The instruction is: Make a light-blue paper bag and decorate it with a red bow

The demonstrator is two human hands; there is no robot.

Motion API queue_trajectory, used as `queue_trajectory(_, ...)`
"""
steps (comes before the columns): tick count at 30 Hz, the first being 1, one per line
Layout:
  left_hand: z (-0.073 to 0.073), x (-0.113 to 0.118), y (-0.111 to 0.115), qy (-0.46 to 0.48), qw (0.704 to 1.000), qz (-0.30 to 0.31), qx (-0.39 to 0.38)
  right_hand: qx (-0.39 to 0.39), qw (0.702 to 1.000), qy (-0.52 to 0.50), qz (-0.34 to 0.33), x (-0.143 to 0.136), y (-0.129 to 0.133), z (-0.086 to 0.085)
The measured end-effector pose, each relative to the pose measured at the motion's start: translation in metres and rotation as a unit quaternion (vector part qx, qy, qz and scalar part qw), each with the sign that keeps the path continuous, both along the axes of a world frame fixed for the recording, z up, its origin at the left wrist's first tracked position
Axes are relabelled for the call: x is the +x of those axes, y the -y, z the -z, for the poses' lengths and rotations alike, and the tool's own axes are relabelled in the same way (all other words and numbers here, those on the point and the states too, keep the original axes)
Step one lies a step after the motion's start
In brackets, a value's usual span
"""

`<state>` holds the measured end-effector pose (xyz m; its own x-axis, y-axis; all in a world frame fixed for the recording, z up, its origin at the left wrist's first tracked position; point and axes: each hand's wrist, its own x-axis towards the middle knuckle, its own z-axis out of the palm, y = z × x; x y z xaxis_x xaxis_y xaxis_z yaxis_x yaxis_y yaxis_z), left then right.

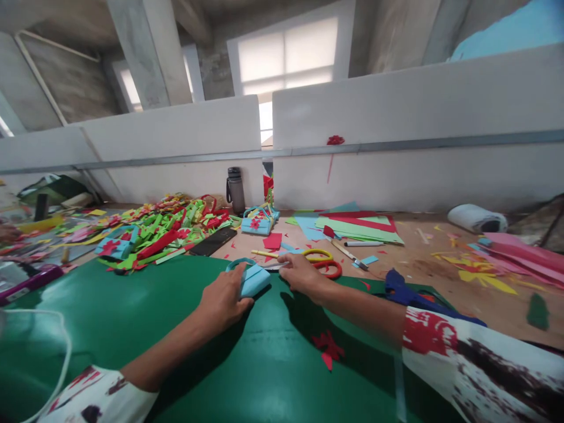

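Note:
My left hand (pixel 225 296) is closed on a small light-blue paper bag (pixel 255 280) with a thin blue handle, tilted above the green mat (pixel 259 376). Just to its right, my right hand (pixel 299 273) reaches to the mat's far edge, beside the scissors (pixel 328 269) with yellow and red handles. Its fingertips are bent down over something pale that I cannot make out. A red paper flower (pixel 328 348) lies on the mat, nearer to me and to the right.
Green and red paper strips (pixel 170 229), a phone (pixel 214 241) and finished blue bags (pixel 257 223) lie beyond the mat. A bottle (pixel 235 191) stands by the partition. A blue glue gun (pixel 409 292) lies beside my right forearm. A white cable (pixel 64 335) curves at left.

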<state>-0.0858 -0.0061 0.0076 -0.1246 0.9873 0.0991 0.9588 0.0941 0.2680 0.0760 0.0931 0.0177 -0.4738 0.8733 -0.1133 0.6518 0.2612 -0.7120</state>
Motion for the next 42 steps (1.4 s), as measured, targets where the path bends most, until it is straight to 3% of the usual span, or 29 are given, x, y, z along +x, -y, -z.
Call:
queue_trajectory(3, 0.000, -0.005, -0.003, -0.003, 1.000, -0.003, 0.003, 0.097, 0.993, 0.066, -0.022, 0.009, -0.011, 0.000)
queue_trajectory(7, -0.003, -0.009, -0.002, -0.004, 1.000, -0.011, 0.003, 0.201, 0.962, 0.176, -0.051, 0.019, -0.020, -0.002)
queue_trajectory(11, -0.007, -0.008, 0.000, 0.016, 1.000, -0.004, 0.017, 0.207, 0.940, 0.260, -0.084, 0.028, -0.026, -0.006)
queue_trajectory(15, -0.011, 0.004, -0.001, 0.070, 0.992, 0.067, 0.076, 0.184, 0.940, 0.278, -0.071, 0.035, -0.028, -0.010)
queue_trajectory(20, -0.016, 0.034, -0.009, 0.085, 0.969, 0.185, 0.139, 0.166, 0.969, 0.181, 0.004, 0.056, -0.024, -0.026)
queue_trajectory(26, -0.013, 0.065, -0.025, 0.007, 0.932, 0.277, 0.235, 0.105, 0.990, -0.063, 0.069, 0.106, 0.010, -0.044)
queue_trajectory(29, -0.007, 0.074, -0.028, -0.057, 0.906, 0.304, 0.288, 0.076, 0.981, -0.146, 0.102, 0.122, 0.028, -0.036)
queue_trajectory(33, -0.002, 0.078, -0.027, -0.120, 0.881, 0.326, 0.323, 0.027, 0.974, -0.204, 0.091, 0.127, 0.037, -0.021)
queue_trajectory(42, 0.008, 0.075, -0.030, -0.142, 0.880, 0.332, 0.309, -0.011, 0.968, -0.235, 0.089, 0.124, 0.039, -0.007)
